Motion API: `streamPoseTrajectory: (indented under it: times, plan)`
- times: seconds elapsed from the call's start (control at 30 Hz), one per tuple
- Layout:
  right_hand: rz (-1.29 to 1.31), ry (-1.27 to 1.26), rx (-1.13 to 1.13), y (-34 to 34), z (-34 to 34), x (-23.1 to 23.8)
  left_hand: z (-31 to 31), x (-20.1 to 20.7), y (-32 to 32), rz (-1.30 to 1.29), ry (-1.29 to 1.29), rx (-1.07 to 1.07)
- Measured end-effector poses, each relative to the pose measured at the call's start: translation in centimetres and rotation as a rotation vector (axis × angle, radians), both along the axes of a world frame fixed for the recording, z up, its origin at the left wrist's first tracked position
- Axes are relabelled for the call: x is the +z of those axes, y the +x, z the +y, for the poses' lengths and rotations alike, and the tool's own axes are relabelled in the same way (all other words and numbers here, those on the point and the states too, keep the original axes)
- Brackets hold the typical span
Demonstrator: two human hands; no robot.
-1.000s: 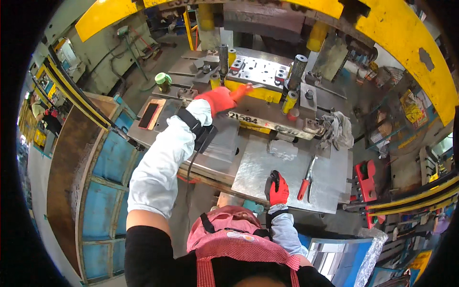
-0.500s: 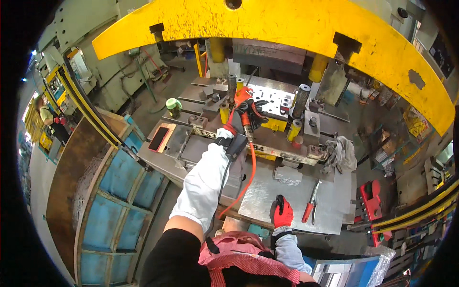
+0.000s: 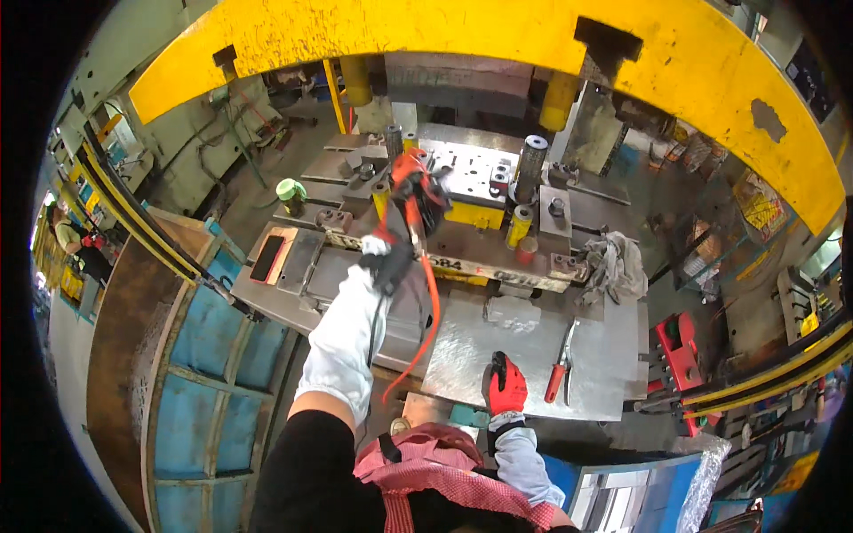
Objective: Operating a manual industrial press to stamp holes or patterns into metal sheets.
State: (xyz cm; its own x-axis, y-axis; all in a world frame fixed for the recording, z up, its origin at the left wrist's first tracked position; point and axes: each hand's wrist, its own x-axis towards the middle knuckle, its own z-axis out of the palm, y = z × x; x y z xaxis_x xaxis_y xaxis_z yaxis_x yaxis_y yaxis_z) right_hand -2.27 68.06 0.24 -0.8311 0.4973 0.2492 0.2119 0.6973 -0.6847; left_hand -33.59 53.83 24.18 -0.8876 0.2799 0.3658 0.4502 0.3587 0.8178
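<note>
My left hand (image 3: 421,188), in a red and black glove, is stretched forward and closed around an air gun (image 3: 412,214). Its fingers are a little blurred. From the gun an orange hose (image 3: 434,306) hangs toward me. Just beyond that hand lies the die's bright, holed metal plate (image 3: 464,169), with dark guide posts (image 3: 531,169) and yellow cylinders (image 3: 520,226) around it. My right hand (image 3: 507,387), gloved in red and black, rests with curled fingers at the near edge of a flat metal sheet (image 3: 462,355); nothing shows in it. To its right lies a plier-like tool with a red handle (image 3: 556,382).
A yellow press beam (image 3: 444,31) arches across the top. A grey rag (image 3: 615,266) lies at the die's right; a phone (image 3: 267,258) and green-capped bottle (image 3: 290,195) sit left. Blue-panelled bin (image 3: 187,391) stands lower left. Another person (image 3: 75,240) is at far left.
The scene has shifted slightly left and down in view. My left hand has turned a little, still gripping the air gun. My right hand stays at the metal sheet's near edge.
</note>
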Motion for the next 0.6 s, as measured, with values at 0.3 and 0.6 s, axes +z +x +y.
streamPoseTrajectory:
  times: [0.3, 0.6]
  plan:
    - [0.078, 0.041, -0.037, -0.25, -0.74, 0.80, -0.03, 0.44, -0.92, 0.009, -0.031, -0.003]
    - [0.076, 0.059, -0.018, -0.31, -0.75, 0.64, -0.40, 0.76, -0.85, 0.021, -0.063, 0.000]
